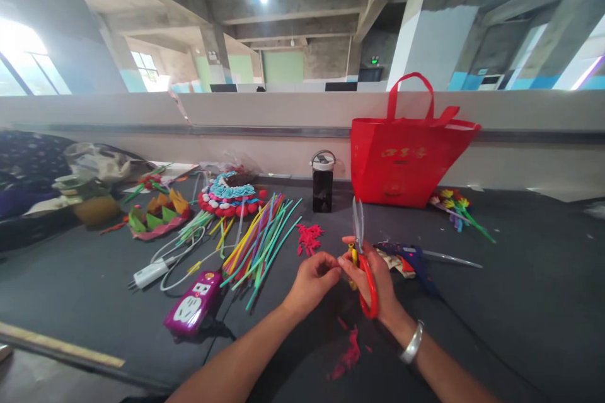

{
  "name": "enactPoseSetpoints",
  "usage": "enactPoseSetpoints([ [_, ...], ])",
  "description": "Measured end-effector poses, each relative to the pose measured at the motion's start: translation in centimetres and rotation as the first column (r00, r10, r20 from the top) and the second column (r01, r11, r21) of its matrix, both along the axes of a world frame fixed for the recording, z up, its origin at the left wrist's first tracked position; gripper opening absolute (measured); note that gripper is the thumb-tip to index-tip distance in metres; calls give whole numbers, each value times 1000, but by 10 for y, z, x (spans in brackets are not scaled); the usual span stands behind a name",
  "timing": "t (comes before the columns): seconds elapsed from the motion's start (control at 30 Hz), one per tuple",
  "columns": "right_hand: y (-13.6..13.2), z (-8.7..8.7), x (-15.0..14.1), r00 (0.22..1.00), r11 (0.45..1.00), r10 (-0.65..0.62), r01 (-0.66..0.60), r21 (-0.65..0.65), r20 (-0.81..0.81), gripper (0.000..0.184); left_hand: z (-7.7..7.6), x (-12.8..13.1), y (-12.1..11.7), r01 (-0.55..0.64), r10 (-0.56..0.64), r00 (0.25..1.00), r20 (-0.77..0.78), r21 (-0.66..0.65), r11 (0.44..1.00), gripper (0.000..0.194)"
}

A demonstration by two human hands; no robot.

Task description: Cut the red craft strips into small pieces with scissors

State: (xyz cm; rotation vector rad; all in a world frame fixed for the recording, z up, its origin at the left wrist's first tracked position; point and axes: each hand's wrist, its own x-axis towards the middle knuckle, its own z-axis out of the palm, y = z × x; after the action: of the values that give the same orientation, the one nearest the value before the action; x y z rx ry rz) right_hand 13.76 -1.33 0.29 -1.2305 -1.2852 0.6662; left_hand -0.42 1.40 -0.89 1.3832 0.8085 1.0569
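My right hand [375, 283] grips red-handled scissors [362, 252], blades pointing up and away, and also pinches a short yellow stick [353, 258]. My left hand [314, 277] is closed, its fingertips meeting the right hand's at a small piece I cannot make out. Red scraps [348, 357] lie on the dark table [94, 289] just below my hands. A silver bracelet [413, 343] circles my right wrist.
A bundle of coloured sticks [259, 239] lies left of my hands, with a purple power strip [193, 302], white charger [151, 272], red cut pieces [309, 238] and craft flowers [229, 196]. A glue gun [411, 258], black bottle [322, 184], red bag [406, 154] and small flowers [456, 204] sit right and behind.
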Motion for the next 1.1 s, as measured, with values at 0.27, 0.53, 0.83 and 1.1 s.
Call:
enactPoseSetpoints([
  [0.27, -3, -8, -1, 965, 996, -69, 51, 74, 254, 32, 17, -4, -1, -43, 98, 945, 313, -175, 984, 12],
  [0.53, -5, -24, -8, 863, 995, -20, -30, 91, 505, 38, 24, -7, -2, -53, 152, 853, 500, -207, 977, 12],
  [0.83, -8, -22, -10, 838, 996, -8, -40, 75, 546, 34, 23, -5, -3, -19, 134, 854, 503, -227, 974, 14],
  [1.1, -9, -24, -11, 857, 997, -10, -30, 69, 516, 31, 19, -3, -4, 37, 102, 830, 548, -236, 971, 13],
])
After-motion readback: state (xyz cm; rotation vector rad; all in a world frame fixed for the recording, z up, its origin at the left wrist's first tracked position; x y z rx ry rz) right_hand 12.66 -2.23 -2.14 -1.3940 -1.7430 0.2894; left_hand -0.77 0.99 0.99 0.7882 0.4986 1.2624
